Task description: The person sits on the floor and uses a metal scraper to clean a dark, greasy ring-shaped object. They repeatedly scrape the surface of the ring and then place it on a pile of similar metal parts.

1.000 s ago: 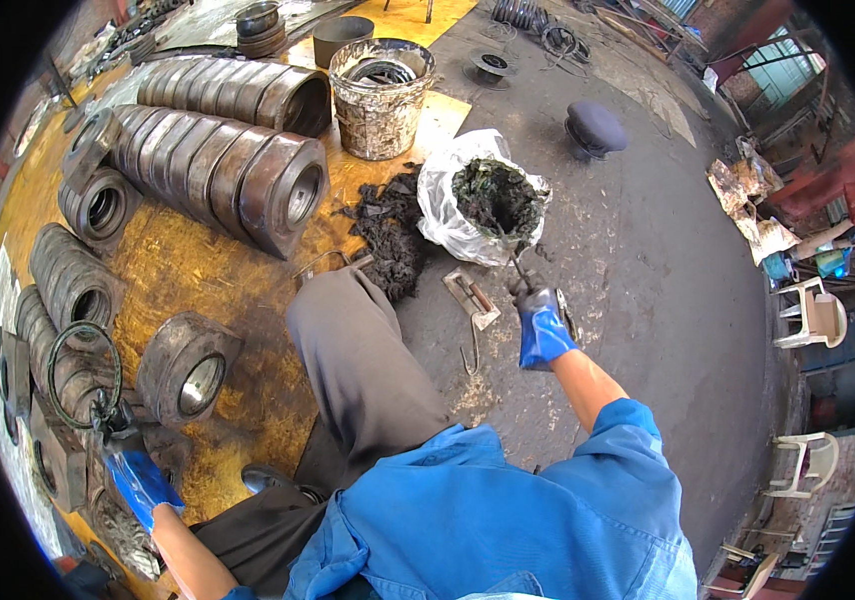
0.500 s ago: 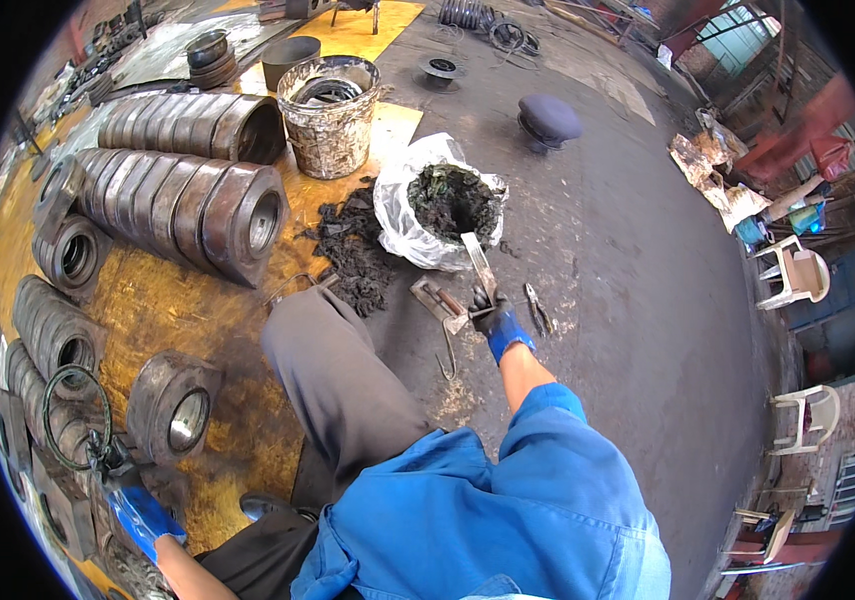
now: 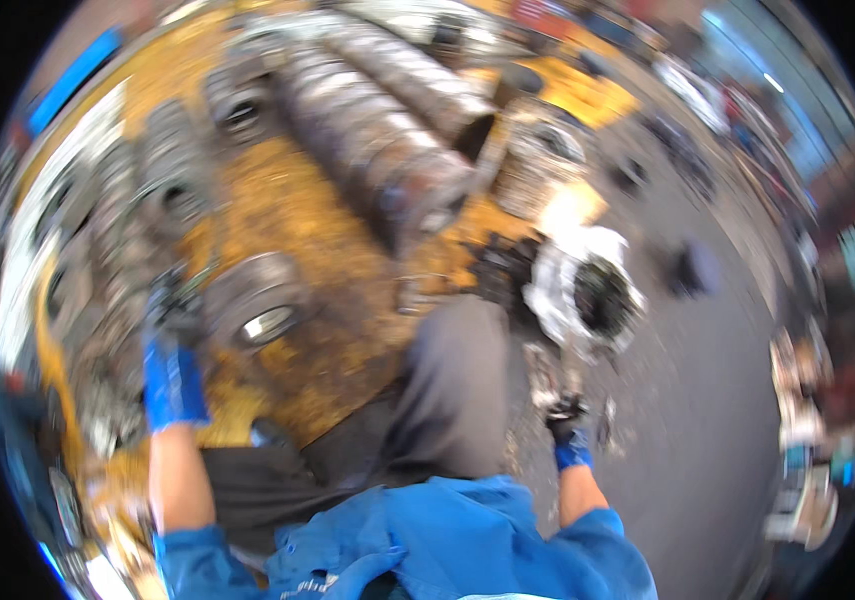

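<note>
The view has swung leftward, attention seemingly on the ring (image 3: pixel 215 248) the left hand (image 3: pixel 178 310) pinches; the right hand (image 3: pixel 569 412) clasps a flat tool (image 3: pixel 572 374).

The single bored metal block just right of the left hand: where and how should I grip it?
Probably best by the rim of its round bore, coming from the person's side and hooking inside: that opening faces the person, while the metal block itself looks broad and thick. Blur hides finer edges.
</note>
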Demonstrator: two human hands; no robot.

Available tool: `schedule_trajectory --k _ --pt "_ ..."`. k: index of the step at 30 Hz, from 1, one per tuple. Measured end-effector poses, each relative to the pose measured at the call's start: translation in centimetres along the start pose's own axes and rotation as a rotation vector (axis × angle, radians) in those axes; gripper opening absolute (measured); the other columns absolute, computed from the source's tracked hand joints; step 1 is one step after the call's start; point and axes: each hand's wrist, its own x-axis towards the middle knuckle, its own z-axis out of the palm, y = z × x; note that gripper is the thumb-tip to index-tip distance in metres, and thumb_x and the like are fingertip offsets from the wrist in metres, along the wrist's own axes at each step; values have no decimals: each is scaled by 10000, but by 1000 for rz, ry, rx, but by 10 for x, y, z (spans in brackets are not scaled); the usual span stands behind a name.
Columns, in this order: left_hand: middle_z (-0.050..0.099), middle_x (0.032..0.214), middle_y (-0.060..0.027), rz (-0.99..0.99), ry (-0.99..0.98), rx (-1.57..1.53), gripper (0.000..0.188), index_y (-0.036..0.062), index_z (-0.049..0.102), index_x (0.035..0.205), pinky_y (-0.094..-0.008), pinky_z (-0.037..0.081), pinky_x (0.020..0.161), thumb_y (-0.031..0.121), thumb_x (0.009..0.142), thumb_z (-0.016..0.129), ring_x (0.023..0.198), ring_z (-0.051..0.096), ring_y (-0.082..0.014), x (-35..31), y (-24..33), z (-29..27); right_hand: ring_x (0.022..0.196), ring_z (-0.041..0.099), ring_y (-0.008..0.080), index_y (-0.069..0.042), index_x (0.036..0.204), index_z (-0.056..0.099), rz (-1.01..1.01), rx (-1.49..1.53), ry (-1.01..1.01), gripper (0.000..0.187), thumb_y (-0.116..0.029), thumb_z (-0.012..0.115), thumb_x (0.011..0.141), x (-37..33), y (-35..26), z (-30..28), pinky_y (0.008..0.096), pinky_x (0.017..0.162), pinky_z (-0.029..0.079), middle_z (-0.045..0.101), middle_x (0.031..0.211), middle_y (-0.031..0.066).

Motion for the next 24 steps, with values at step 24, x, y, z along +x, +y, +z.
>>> schedule_trajectory --k 24 --pt "703 992 -102 61 -76 172 99 -2 652 1017 -259 518 791 18 941 591 907 652 -154 -14 20 47 577 575 216 -85 1128 620 638 -438 -490 357 -387 521 965 -4 292 551 380 554 444 702 877 94"
